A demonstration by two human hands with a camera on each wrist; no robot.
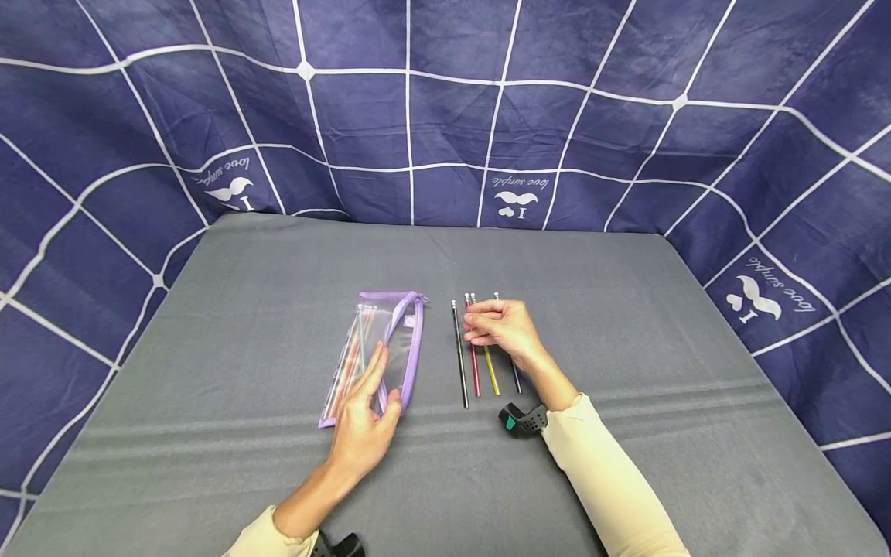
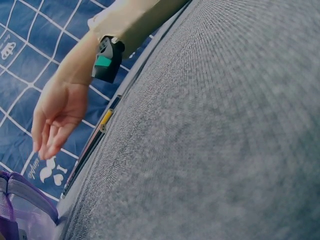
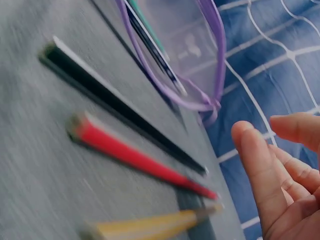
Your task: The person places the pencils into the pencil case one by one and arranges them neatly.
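Observation:
A clear zip pencil pouch (image 1: 418, 348) with purple edging lies unzipped at the centre left, several pencils (image 1: 346, 363) inside it. My left hand (image 1: 362, 433) rests on it with straight fingers along the opening and the thumb spread toward the right-hand rim. Right of the pouch lie a black pencil (image 1: 459, 352), a red pencil (image 1: 476, 375), a yellow pencil (image 1: 492, 375) and a dark blue pencil (image 1: 517, 379), roughly side by side. Over their upper ends is my right hand (image 1: 508, 329). In the right wrist view, its thumb and fingertips (image 3: 255, 142) stand apart with nothing between them.
Grey cloth (image 1: 278, 263) covers the table, with a few creases toward the front. Blue curtains (image 1: 452, 124) with a white grid hang round the back and sides. A black wrist mount (image 1: 524, 420) sits by the right sleeve, another (image 1: 341, 545) by the left.

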